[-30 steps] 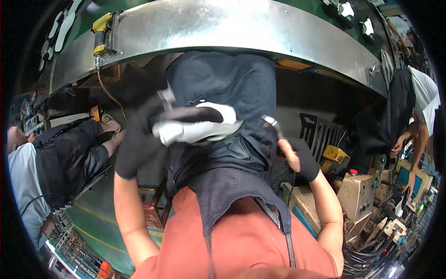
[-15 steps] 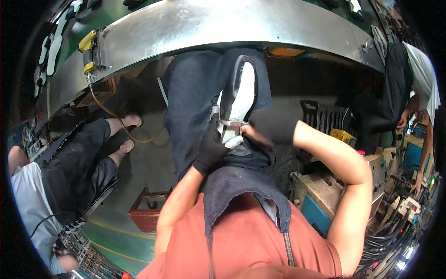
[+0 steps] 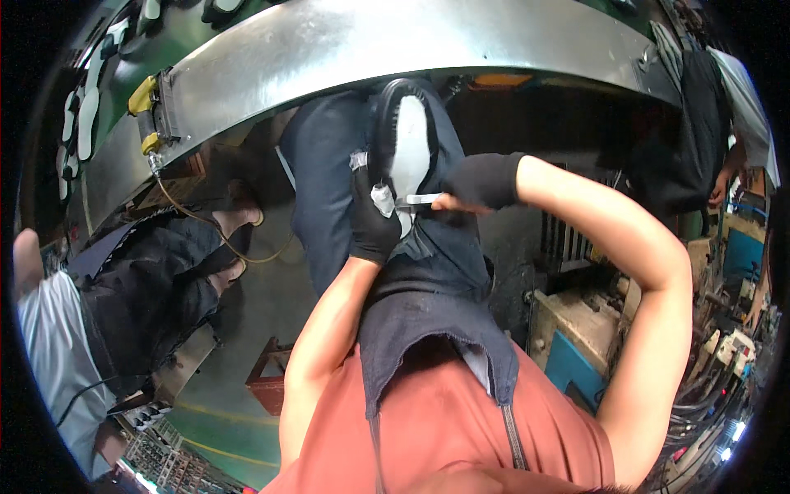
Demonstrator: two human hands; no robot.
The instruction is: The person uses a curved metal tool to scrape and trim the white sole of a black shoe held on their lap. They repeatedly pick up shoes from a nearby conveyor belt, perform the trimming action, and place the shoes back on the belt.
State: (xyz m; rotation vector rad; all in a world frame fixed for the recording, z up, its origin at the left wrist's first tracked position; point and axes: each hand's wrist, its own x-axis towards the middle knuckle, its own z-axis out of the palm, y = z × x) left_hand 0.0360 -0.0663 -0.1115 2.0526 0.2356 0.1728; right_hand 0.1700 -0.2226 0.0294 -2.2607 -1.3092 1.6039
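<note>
Hazards, left to right:

- Air hose [image 3: 177,206], left side of frame: it loops down from the yellow nail gun [image 3: 146,115] at the upper left, past the co-worker's feet. A foot catching it could drag the gun off the bench.
- Left hand [image 3: 374,226], centre: black-gloved, it grasps the near end of the shoe [image 3: 411,140], with the white-wrapped thumb lying over it. The thumb is just beside the metal tool [image 3: 424,198]; a slip of the tool would probably strike or pinch it.
- Shoe, upper centre: it lies on the dark-trousered lap, pale bottom face up, rounded end toward the top of the frame. The lap is a soft support, so an off-centre push could roll the shoe.
- Right hand [image 3: 469,188], right of centre: it is closed around the tool's handle. The tool tip's exact contact with the shoe cannot be made out. Too much force could gouge the pale bottom.

Edges and clearances, left to right:

- Lower left: the reddish-brown box [image 3: 267,379] stands near the left upper arm, limiting outward elbow travel.
- Top: the curved edge of the metal bench [image 3: 527,41] is near the shoe's rounded end; whether they touch cannot be told. Lifting forward is the tightest direction.
- Right: the right elbow juts toward the beige machine [image 3: 576,325]. Dark space above the forearm gives the right hand more room upward than outward.
</note>
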